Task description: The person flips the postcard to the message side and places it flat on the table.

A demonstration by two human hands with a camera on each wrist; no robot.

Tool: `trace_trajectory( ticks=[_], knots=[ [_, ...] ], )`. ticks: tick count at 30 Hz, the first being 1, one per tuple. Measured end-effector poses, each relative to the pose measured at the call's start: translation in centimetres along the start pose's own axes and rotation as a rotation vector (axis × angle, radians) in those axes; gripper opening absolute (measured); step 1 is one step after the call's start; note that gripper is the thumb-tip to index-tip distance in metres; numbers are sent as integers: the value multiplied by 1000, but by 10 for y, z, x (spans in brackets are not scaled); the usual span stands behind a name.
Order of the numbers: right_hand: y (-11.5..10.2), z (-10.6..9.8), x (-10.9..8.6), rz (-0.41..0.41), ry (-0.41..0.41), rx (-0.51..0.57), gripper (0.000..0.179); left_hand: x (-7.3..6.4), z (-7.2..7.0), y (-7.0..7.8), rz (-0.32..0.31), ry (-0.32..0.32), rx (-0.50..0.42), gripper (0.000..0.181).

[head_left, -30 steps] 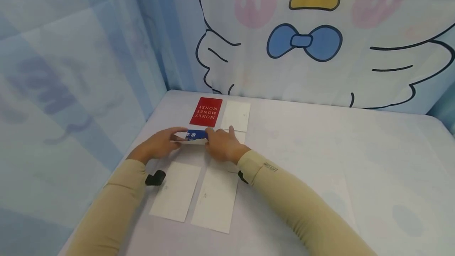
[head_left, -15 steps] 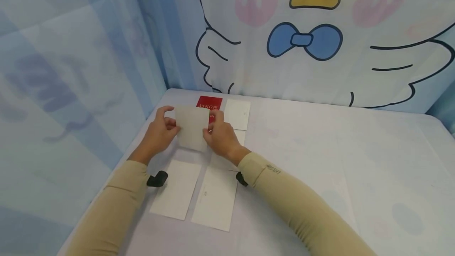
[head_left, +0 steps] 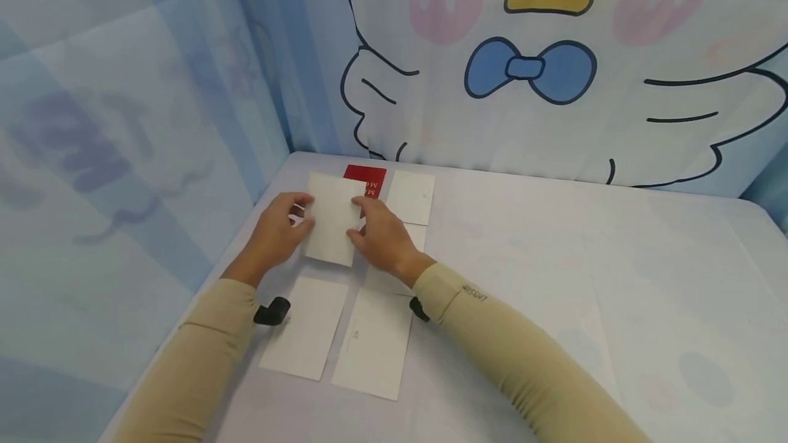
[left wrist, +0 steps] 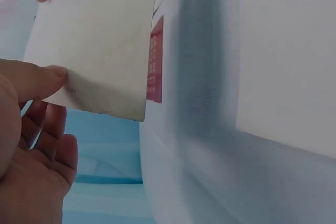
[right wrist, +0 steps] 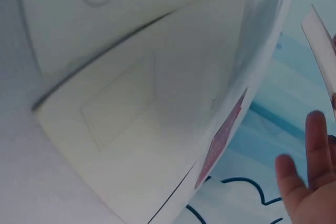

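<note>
A card [head_left: 331, 231] with its plain off-white side toward the head camera is held tilted above the left part of the table. My left hand [head_left: 271, 234] pinches its left edge, and in the left wrist view the thumb [left wrist: 44, 81] lies over a corner with small print. On the opposite edge, my right hand [head_left: 384, 239] grips the card between thumb and fingers. Behind it, a red card [head_left: 366, 173] with white MONEY lettering is partly covered from view. The held card's other side is hidden now.
White cards lie in two columns: one at the far end [head_left: 411, 197], one near the left forearm [head_left: 306, 333], and another in the right column [head_left: 372, 347]. The white-covered table [head_left: 554, 292] meets a printed curtain [head_left: 529, 135] at the back and left.
The card showed a blue face with white characters a second ago. Both hands raised and turned it, and its off-white side now faces the head camera, leaning further back than half a second ago.
</note>
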State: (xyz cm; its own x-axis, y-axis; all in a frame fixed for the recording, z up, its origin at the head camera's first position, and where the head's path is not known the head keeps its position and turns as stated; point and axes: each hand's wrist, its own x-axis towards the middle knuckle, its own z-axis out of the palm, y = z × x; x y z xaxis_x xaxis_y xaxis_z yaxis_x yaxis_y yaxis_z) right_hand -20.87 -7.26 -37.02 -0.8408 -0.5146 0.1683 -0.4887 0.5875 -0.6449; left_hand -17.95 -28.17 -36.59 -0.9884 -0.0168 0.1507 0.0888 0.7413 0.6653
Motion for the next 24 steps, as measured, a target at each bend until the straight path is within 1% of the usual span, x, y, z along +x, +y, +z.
trace_trajectory(
  ticks=[2,5,9,14,18,24],
  knots=[
    [0,0,0,13,-35,-63,61,0,1,-1,-26,-38,29,44],
    [1,1,0,34,-65,-163,66,0,3,-3,-67,-93,50,50],
    [3,3,0,61,-93,-258,68,2,9,-5,-105,-136,69,53],
    [6,5,1,82,-123,-305,68,5,18,-7,-133,-156,145,56],
    [8,7,2,95,-141,-333,69,6,22,-7,-149,-168,205,57],
    [8,12,5,112,-175,-348,67,8,26,-9,-164,-195,259,57]
  ],
)
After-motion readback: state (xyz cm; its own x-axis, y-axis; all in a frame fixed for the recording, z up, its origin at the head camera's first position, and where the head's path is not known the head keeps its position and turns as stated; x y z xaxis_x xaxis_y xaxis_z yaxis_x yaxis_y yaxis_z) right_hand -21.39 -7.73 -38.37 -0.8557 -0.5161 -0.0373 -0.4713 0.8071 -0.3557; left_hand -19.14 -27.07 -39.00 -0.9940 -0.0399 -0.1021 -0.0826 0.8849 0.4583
